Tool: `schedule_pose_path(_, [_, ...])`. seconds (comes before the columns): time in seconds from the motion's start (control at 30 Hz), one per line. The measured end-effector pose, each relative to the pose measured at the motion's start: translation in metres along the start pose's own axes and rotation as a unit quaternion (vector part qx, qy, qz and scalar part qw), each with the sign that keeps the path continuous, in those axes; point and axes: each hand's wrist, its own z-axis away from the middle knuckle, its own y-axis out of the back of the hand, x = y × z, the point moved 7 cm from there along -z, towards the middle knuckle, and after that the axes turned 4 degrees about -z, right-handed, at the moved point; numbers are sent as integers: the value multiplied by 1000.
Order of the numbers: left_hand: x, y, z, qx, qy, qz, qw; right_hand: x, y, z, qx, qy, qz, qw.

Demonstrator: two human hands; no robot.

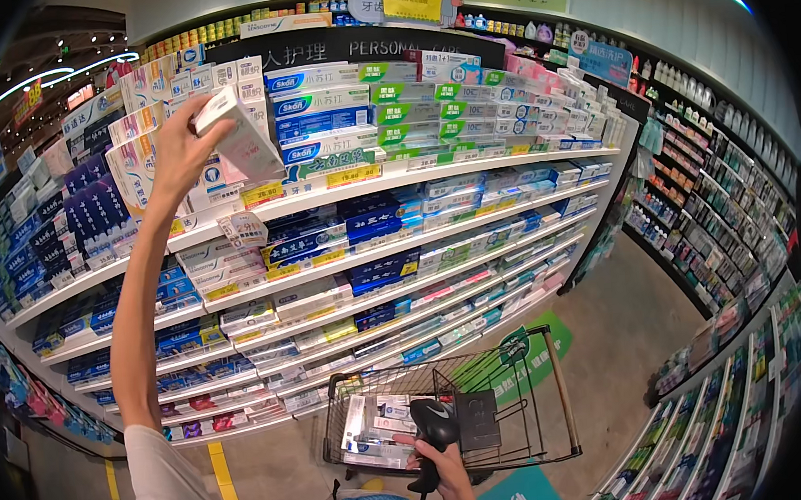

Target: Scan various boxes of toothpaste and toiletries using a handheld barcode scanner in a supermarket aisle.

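High in front of the top shelf, my left hand (187, 143) grips a white carton (243, 139) with pale pink print, tilted, its end towards me. Behind it stand white toothpaste boxes (242, 76) in a row. My right hand (445, 464) is low, closed around the handle of a black handheld barcode scanner (435, 425). Below the scanner is a wire shopping cart (552, 379), with several toothpaste boxes (378, 429) lying in its left end. A dark flat panel (477, 419) sits in the cart's middle.
A curved white shelf unit (430, 171) carries rows of boxed toothpaste over several levels, with price tags along the edges. More stocked shelves (707, 451) stand at the lower right. Bottles line the back wall racks (708, 173). Yellow tape (225, 478) marks the floor.
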Motion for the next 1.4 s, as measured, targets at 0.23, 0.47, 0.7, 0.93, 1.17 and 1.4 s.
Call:
schedule_pose_path(0.23, [-41, -71, -30, -145, -22, -69, 987, -5, 2, 1, 11, 14, -5, 1000])
schedule_pose_path(0.47, [-58, -97, -31, -148, -35, -65, 986, -4, 11, 0, 55, 29, -16, 998])
schedule_pose_path(0.7, [-74, -98, -49, -168, -30, -66, 983, -6, 12, -3, 80, 40, -11, 996])
schedule_pose_path(0.93, [-89, -103, -42, -193, -19, -87, 977, -10, 9, -9, 81, 47, -23, 995])
schedule_pose_path(1.17, [-129, -120, -27, -198, 3, -55, 979, -4, 8, -21, 73, 30, -24, 997])
schedule_pose_path(1.4, [-160, -137, -30, -238, 53, -21, 970, -4, 3, -22, 83, 24, -23, 996])
